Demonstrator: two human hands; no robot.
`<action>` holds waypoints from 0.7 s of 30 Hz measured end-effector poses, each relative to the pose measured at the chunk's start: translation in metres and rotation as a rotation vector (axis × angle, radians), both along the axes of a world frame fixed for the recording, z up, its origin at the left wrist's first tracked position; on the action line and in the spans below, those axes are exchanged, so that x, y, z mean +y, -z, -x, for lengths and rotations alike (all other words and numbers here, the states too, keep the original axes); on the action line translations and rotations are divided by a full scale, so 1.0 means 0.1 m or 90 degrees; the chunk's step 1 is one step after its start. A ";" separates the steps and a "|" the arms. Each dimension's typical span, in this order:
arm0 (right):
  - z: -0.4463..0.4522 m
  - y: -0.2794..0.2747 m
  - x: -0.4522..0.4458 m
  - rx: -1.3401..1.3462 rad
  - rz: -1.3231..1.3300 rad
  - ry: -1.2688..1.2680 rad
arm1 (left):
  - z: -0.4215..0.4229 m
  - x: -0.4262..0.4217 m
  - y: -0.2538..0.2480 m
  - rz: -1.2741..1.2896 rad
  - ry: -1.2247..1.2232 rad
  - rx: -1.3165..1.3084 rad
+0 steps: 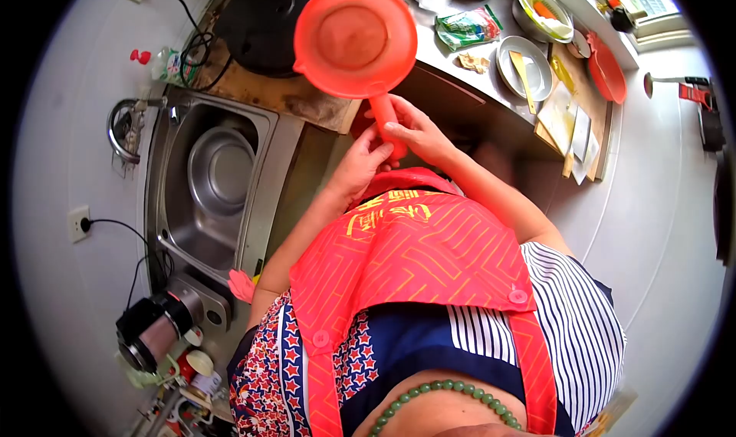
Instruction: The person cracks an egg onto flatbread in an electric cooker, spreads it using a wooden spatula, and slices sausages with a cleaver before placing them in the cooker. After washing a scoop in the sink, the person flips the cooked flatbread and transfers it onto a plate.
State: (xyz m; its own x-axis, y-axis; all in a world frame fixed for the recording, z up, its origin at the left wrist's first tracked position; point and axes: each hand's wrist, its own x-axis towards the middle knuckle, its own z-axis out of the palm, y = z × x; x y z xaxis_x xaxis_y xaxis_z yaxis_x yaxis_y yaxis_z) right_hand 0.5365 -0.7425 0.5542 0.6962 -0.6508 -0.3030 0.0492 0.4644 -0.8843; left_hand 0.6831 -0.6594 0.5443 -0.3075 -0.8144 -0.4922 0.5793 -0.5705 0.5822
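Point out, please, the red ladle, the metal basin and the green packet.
Red ladle (pixel 355 41): head view, its round bowl.
Metal basin (pixel 231 173): head view, inner bottom.
Green packet (pixel 467 27): head view, printed side.

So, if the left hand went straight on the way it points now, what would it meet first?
The left hand would most likely meet the right hand, just ahead on the red ladle that both hold; the depth between them is hard to judge.

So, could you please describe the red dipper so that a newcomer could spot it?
From the steel sink, look up and right. There, the left hand and right hand hold the dipper by its handle. Its bright red colour separates it from the round black object near it.
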 end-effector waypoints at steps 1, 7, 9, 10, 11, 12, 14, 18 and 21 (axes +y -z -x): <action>0.01 0.01 -0.02 0.013 0.018 0.005 | -0.03 -0.05 0.02 0.013 0.017 -0.027; 0.02 0.03 -0.02 0.024 0.003 0.110 | -0.12 -0.22 0.12 -0.009 0.052 -0.055; 0.05 0.05 -0.03 0.035 0.008 0.151 | -0.09 -0.24 0.18 -0.004 0.041 -0.030; 0.08 0.05 -0.05 0.041 0.010 0.171 | -0.05 -0.27 0.18 -0.002 0.031 -0.027; 0.12 0.04 -0.07 0.042 0.014 0.193 | 0.00 -0.31 0.17 -0.001 0.022 -0.024; 0.15 0.01 -0.10 0.043 0.018 0.214 | 0.04 -0.35 0.16 -0.001 0.012 -0.022; 0.24 -0.04 -0.17 0.035 0.023 0.258 | 0.12 -0.45 0.13 0.019 0.018 -0.006; 0.55 -0.08 -0.48 0.023 0.039 0.352 | 0.46 -0.90 0.09 0.050 0.019 -0.004; 0.85 -0.26 -0.79 0.019 0.043 0.406 | 0.79 -1.31 -0.10 0.093 0.009 0.000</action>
State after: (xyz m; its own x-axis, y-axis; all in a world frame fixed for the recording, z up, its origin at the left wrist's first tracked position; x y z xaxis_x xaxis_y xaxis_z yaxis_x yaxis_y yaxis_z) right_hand 0.4514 -0.8212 0.5802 0.1574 -0.9525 -0.2607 0.2720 0.2956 -0.9158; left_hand 0.6037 -0.7901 0.5547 -0.3188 -0.8734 -0.3681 0.5722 -0.4869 0.6599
